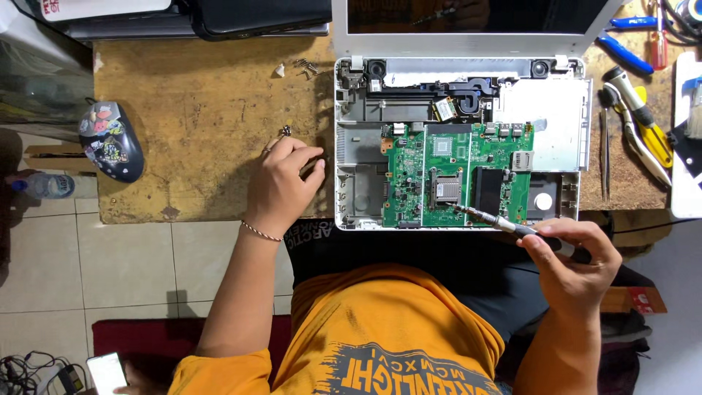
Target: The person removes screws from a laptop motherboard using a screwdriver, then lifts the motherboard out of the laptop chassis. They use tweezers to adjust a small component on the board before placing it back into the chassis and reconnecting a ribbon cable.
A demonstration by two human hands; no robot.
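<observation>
An opened white laptop base lies on the wooden table, its green circuit board exposed and its lid raised at the far side. My right hand is shut on a screwdriver whose tip rests on the board's near edge. My left hand rests on the table just left of the laptop, fingers curled around something small and dark that I cannot identify. A small screw lies just beyond that hand.
Several loose screws sit near the laptop's far left corner. Pliers and screwdrivers lie at the right. A sticker-covered computer mouse sits on the table's left edge. A phone and cables lie on the floor.
</observation>
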